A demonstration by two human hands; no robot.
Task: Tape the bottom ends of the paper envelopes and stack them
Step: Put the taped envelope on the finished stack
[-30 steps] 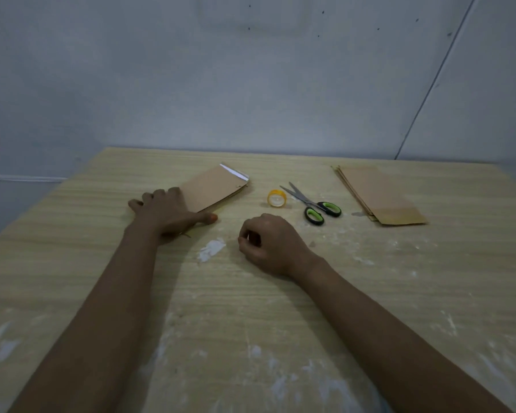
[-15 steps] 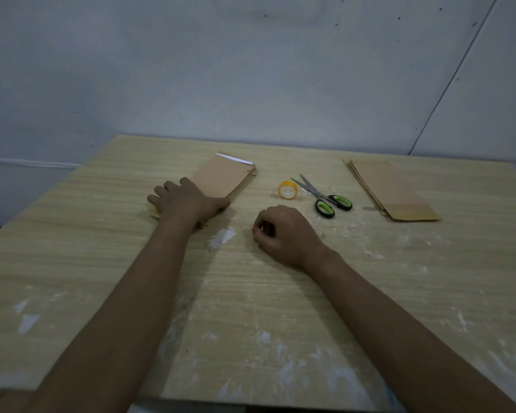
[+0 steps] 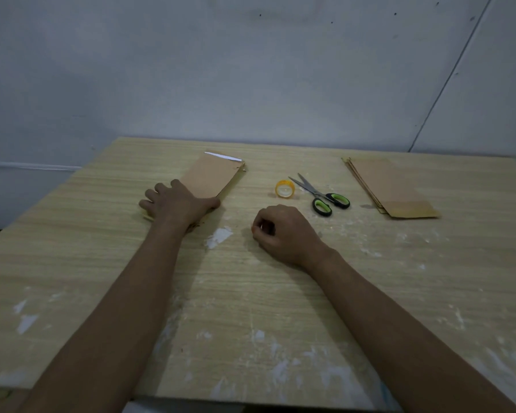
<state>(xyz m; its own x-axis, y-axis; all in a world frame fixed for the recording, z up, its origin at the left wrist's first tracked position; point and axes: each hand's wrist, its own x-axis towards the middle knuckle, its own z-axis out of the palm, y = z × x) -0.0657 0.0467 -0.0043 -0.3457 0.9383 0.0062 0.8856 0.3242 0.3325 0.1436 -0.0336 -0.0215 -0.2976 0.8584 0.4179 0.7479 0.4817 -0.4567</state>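
Note:
A brown paper envelope (image 3: 213, 177) with a white strip at its far end lies on the wooden table (image 3: 251, 299), left of centre, on top of at least one more. My left hand (image 3: 176, 204) rests flat on its near end, fingers spread and thumb along the right edge. My right hand (image 3: 283, 231) sits on the bare table to the right, fingers curled into a fist; nothing shows inside it. A small yellow tape roll (image 3: 285, 189) lies beyond my right hand. A stack of brown envelopes (image 3: 390, 189) lies at the far right.
Scissors with green and black handles (image 3: 322, 195) lie shut between the tape roll and the right stack. White paint smears (image 3: 218, 236) mark the tabletop. A grey wall stands right behind the table's far edge.
My left hand has turned the left envelope so that it points straighter away from me. The right hand has stayed curled in place. The camera has shifted back a little.

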